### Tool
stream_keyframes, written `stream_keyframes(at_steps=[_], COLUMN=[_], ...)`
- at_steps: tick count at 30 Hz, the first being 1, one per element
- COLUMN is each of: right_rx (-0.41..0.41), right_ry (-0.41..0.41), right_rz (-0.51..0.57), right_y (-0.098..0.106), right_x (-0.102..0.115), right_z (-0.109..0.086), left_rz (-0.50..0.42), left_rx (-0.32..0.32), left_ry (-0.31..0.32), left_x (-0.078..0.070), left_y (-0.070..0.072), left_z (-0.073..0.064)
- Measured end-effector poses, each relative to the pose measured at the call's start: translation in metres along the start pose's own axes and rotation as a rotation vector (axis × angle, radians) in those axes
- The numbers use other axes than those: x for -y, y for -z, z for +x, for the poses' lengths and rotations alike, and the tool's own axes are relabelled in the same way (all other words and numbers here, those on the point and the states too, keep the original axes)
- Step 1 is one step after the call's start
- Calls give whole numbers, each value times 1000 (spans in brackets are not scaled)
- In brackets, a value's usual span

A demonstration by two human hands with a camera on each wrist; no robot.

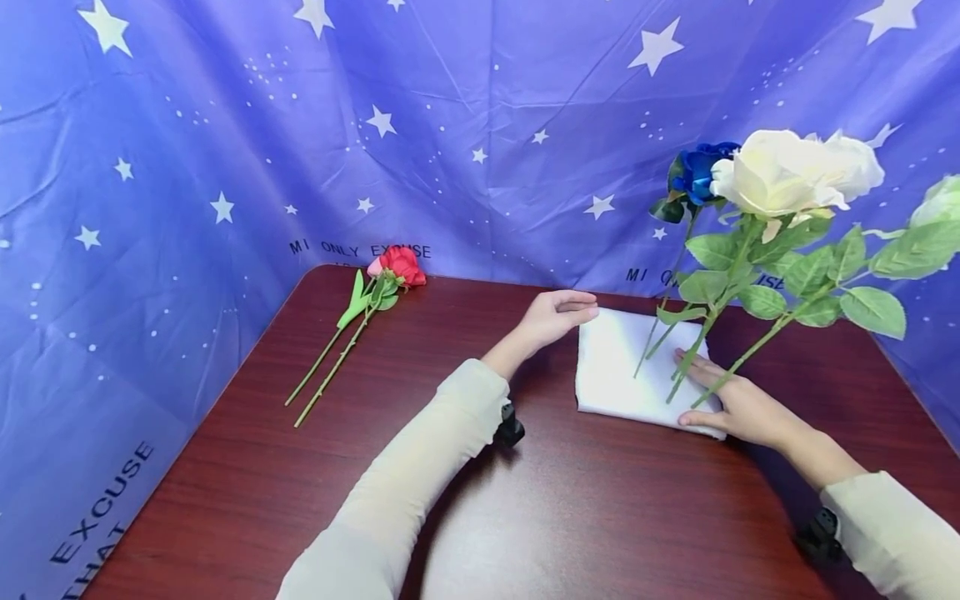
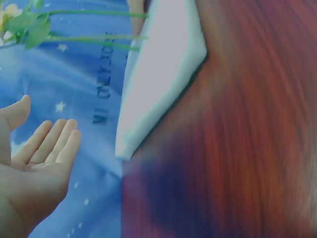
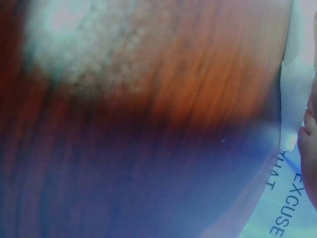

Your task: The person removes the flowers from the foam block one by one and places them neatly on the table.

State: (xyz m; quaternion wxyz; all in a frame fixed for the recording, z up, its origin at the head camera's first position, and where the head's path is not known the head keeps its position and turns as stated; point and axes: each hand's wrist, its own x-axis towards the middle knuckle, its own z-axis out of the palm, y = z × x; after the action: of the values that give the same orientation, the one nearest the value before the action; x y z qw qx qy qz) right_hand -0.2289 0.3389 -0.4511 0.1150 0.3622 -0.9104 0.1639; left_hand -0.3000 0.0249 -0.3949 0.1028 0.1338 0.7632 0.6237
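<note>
In the head view a white foam block (image 1: 615,358) lies on the table, with several artificial stems standing in it. These carry a blue rose (image 1: 701,172) and large white roses (image 1: 780,175); another pale bloom (image 1: 941,202) is cut off by the right border. My left hand (image 1: 557,317) is by the block's far left corner; the left wrist view shows its fingers straight, holding nothing. Spread fingers of my right hand (image 1: 750,408) rest over the block's right edge, behind the stems. Only a sliver of that hand appears in the right wrist view.
A red rose (image 1: 403,265) and a pink tulip (image 1: 374,267) lie on the left of the dark wooden table (image 1: 375,483), stems pointing toward me. A blue curtain (image 1: 450,125) with white stars hangs behind the table and along its left side.
</note>
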Motion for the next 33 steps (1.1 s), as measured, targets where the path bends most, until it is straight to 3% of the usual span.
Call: stream_keyframes(at_steps=[7, 14, 18, 26, 33], right_rx=[-3, 8, 14, 15, 27], right_ry=[20, 20, 17, 15, 1], right_rz=[9, 12, 16, 14, 20], right_y=[1, 2, 0, 1, 1], right_x=[0, 0, 2, 3, 4], right_z=[0, 2, 2, 2, 3], left_rz=[-63, -391, -483, -374, -337], left_rx=[100, 208, 271, 329, 283], left_ry=[45, 173, 227, 218, 184], left_x=[-8, -23, -26, -38, -41], left_y=[-25, -43, -49, -50, -51], left_z=[10, 25, 27, 29, 28])
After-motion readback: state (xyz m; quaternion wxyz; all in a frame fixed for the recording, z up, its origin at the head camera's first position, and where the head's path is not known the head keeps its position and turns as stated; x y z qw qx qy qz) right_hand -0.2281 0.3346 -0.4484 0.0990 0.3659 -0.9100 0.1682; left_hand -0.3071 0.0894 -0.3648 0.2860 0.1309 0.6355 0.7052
